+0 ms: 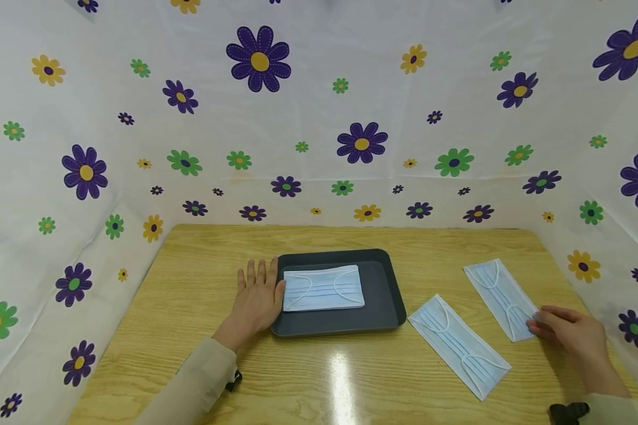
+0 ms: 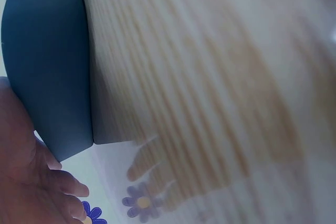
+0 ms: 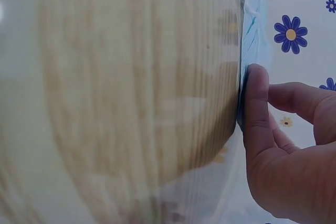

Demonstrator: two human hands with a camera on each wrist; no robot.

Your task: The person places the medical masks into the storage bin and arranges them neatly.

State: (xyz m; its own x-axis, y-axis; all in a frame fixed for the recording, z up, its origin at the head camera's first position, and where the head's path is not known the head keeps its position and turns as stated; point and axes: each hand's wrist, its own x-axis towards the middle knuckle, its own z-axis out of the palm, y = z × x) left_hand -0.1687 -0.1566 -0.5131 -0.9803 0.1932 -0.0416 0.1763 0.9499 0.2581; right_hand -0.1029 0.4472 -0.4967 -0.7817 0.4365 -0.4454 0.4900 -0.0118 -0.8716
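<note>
A dark grey rectangular tray (image 1: 384,289) sits on the table, with a light blue face mask (image 1: 323,288) lying in its left part. My left hand (image 1: 255,301) rests against the tray's left rim, fingers straight and thumb near the mask's edge. In the left wrist view the tray's outer wall (image 2: 50,61) rises beside that hand (image 2: 31,177). To the right of the tray, one face mask (image 1: 459,347) lies slanted. Farther right, my right hand (image 1: 574,336) pinches the near end of another slanted face mask (image 1: 502,298); the right wrist view shows this mask (image 3: 254,30) edge-on at the fingertips.
The wood-grain table (image 1: 207,254) reflects light near its front. A white flower-printed cloth (image 1: 308,106) stands behind the table and along both sides. Dark devices are strapped at both wrists, the right one (image 1: 567,412) near the lower edge.
</note>
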